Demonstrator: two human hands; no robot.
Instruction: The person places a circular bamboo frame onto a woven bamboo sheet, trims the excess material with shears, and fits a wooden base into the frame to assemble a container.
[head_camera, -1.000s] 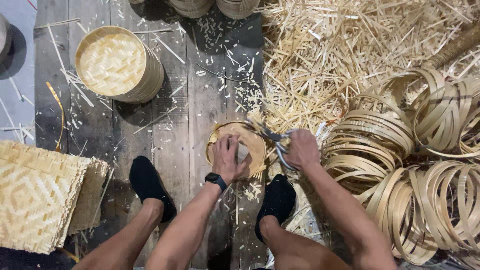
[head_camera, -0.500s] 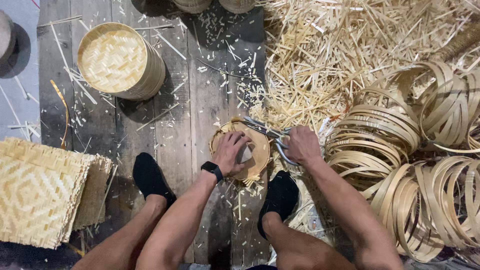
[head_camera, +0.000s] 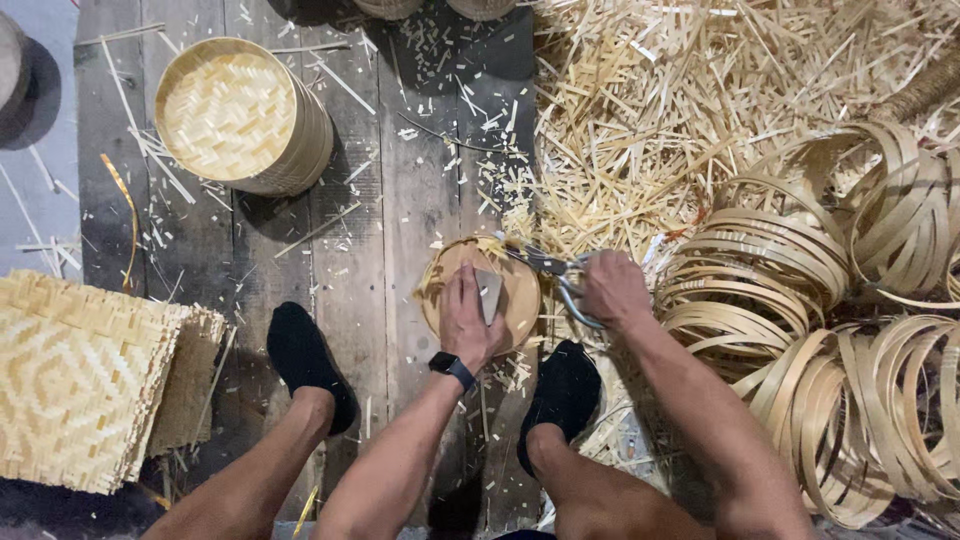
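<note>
Nearest the person, two feet in black socks (head_camera: 305, 360) rest on the plank floor (head_camera: 395, 210). Between them the left hand (head_camera: 468, 318) presses flat on a small round bamboo tray (head_camera: 515, 290), its grip spread over the woven face rather than closed on it. The right hand (head_camera: 612, 288) is closed around the handles of scissors (head_camera: 548, 264), whose blades now reach the tray's upper rim; a moment earlier they sat further to the tray's right, so the cut appears to be working round the edge. At the floor's left edge lies a stack of woven mats (head_camera: 85, 375). Bamboo hoops (head_camera: 800, 300) crowd the right edge. Farther off stand a round basket (head_camera: 240, 115) and a heap of bamboo offcuts (head_camera: 680, 90).
</note>
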